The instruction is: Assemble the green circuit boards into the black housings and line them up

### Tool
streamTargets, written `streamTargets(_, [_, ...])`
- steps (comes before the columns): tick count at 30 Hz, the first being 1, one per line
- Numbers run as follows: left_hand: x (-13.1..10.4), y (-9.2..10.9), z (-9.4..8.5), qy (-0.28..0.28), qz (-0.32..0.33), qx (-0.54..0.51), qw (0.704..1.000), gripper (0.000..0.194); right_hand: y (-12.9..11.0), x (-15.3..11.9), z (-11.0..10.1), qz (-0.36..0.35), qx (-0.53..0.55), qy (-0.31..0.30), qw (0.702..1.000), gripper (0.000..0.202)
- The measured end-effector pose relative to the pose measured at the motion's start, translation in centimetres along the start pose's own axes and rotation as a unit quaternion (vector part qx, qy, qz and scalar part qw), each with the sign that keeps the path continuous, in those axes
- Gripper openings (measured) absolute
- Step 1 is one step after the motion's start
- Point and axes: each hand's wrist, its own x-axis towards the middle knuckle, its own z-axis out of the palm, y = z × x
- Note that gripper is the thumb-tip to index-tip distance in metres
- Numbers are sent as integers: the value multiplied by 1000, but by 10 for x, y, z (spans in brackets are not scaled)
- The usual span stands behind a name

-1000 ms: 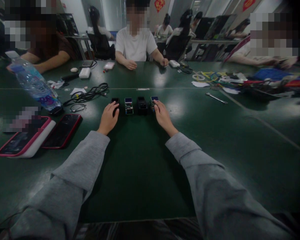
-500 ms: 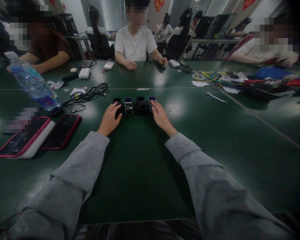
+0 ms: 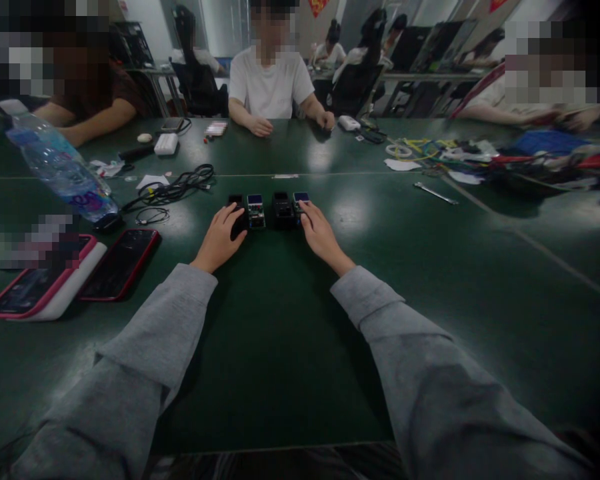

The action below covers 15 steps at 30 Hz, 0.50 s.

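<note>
Four small devices stand in a row on the green table (image 3: 280,320). The leftmost is a black case (image 3: 236,200), partly hidden by my left hand (image 3: 220,238), whose fingers are apart and rest on it. Beside it sits an uncovered circuit board with a small screen (image 3: 256,212). Another black case (image 3: 283,208) comes next to the right. At the right end is a second board with a screen (image 3: 301,197); the fingertips of my right hand (image 3: 323,235) touch it and cover its lower part.
Phones (image 3: 123,265), a tilted water bottle (image 3: 63,170) and black cables (image 3: 183,185) lie left. A wrench (image 3: 436,193) and a pile of wires (image 3: 505,157) are at the right. A person in a white shirt (image 3: 270,83) sits opposite.
The left hand has shifted very slightly to the right against the black case. The view has tilted a little; the devices stay in their row.
</note>
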Motion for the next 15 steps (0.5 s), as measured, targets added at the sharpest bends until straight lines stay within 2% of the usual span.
streamTargets(4, [0, 0, 0, -11, 21, 2, 1000, 54, -3, 0, -1, -9, 6, -7, 1000, 54])
streamTargets(15, [0, 0, 1, -36, 22, 1, 999, 59, -8, -4, -3, -41, 15, -58, 997, 56])
